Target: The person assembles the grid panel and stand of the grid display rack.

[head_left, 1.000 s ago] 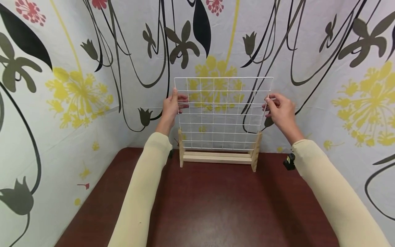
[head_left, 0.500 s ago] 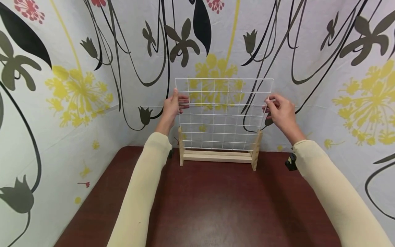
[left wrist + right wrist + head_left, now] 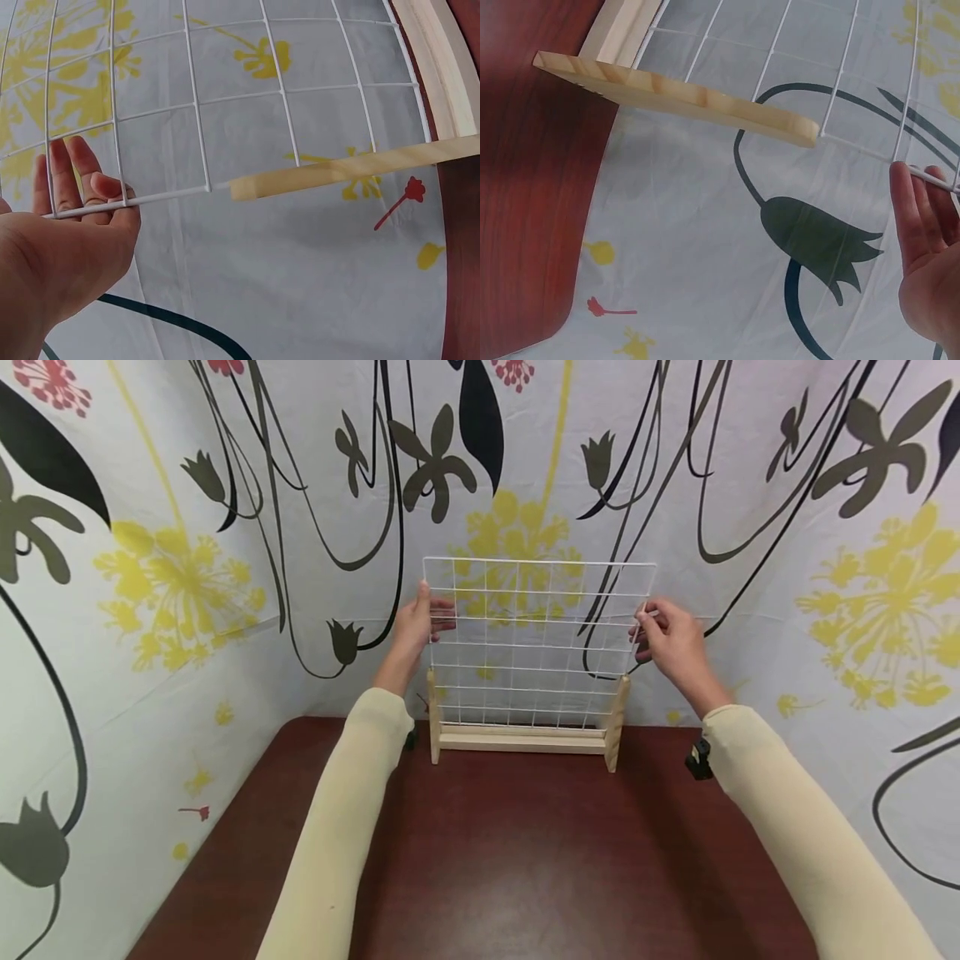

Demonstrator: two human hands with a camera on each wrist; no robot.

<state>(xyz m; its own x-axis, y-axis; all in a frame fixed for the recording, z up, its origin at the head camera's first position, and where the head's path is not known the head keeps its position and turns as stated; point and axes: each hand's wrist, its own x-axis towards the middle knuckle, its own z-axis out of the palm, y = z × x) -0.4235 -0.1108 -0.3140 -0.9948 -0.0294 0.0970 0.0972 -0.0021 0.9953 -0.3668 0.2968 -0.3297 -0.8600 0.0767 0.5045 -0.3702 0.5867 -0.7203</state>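
Note:
A white wire grid panel (image 3: 532, 635) stands nearly upright between the two side posts of a pale wooden stand (image 3: 521, 741), its lower edge close over the stand's crossbar. On its left side wire, above the post, my left hand (image 3: 420, 620) grips the panel, with the thumb in front and the fingers behind the mesh. My right hand (image 3: 671, 635) pinches the opposite side wire at about the same height. In the left wrist view, fingers (image 3: 82, 169) pass behind the wires. Fingertips (image 3: 900, 176) meet the outer wire in the right wrist view.
The stand rests near the back edge of a dark red-brown table (image 3: 510, 843). Behind it hangs a white cloth (image 3: 300, 568) printed with flowers, close to the panel. A small black device (image 3: 699, 760) sits below the right cuff.
The panel's top edge has come down slightly relative to the stand, both hands going with it and keeping their hold. The head view has shifted a little.

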